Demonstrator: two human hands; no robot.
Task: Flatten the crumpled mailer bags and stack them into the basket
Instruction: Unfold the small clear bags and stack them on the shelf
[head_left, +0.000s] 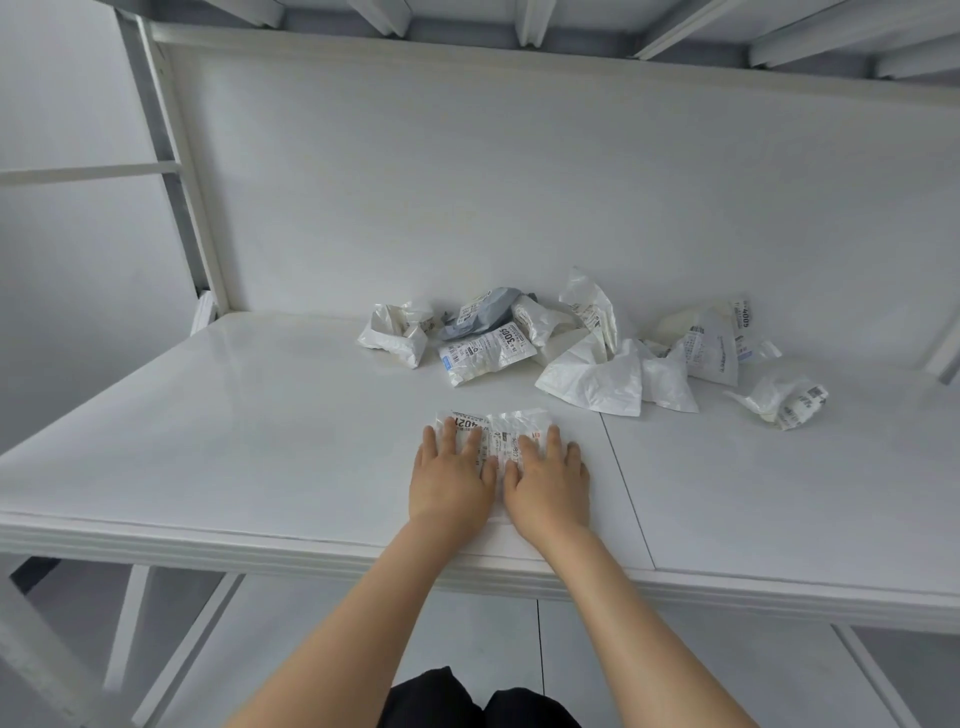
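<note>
While both palms lie on it, the mailer bag sits centre frame, close to the table's front edge. The left hand and right hand are side by side, thumbs nearly touching. Fingers are straight and spread, pressing down and gripping nothing. The bag's far strip with its printed label shows beyond the fingertips; the rest is under the hands. Bag: thin white film, wrinkled, roughly rectangular, lying flat.

There is open table surface to the left of the hands. A seam runs front-to-back just right of the right hand.

Pile of crumpled bags behind, upper centre to right, near the back panel: glossy white film, barcode labels, one grey bag. One loose crumpled bag lies apart at far right.
</note>
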